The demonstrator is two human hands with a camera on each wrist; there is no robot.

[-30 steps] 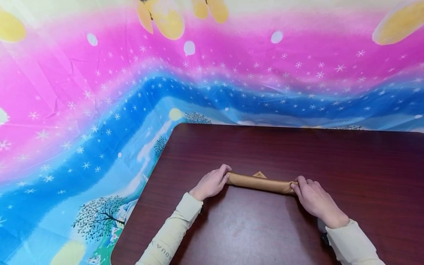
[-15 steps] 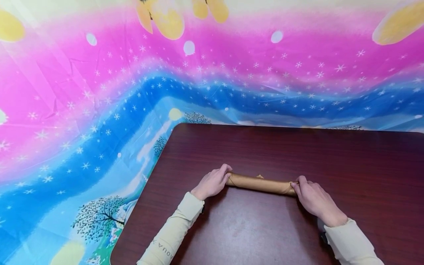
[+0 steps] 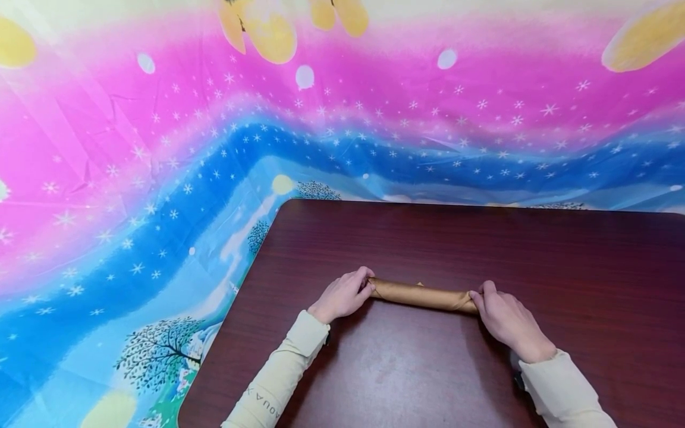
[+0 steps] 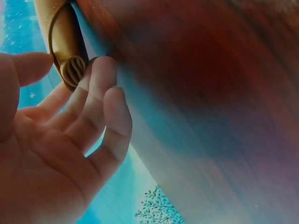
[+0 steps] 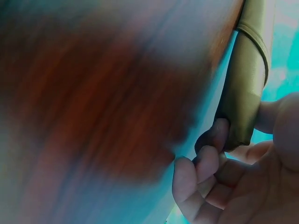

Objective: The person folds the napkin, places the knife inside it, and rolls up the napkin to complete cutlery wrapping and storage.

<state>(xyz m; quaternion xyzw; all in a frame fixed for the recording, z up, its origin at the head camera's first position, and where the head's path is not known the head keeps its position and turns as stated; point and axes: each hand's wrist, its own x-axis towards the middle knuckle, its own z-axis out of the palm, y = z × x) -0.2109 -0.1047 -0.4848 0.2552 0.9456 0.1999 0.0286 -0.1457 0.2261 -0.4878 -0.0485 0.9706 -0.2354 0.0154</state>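
Note:
A golden-brown cloth (image 3: 420,295), smooth and slightly shiny, is wound into a tight roll over the dark table. At its left end, my left hand (image 3: 342,294) holds it between thumb and fingers. The left wrist view shows the spiral layers in the end of the roll (image 4: 74,71), with my thumb on one side and fingertips on the other. My right hand (image 3: 508,318) pinches the right end. From the right wrist, a slanting edge wraps round the cloth (image 5: 245,79), and my fingers curl at its tip. Just a small corner pokes out behind the roll's middle.
The reddish-brown wooden table (image 3: 407,374) has a rounded far left corner. Behind it and along its left side hangs a pink and blue printed curtain (image 3: 176,172) with snowflakes and trees.
The cloth corner behind the roll has shrunk to a small tip as the roll turned, and a slanting edge now shows near its left end. My hands have barely shifted.

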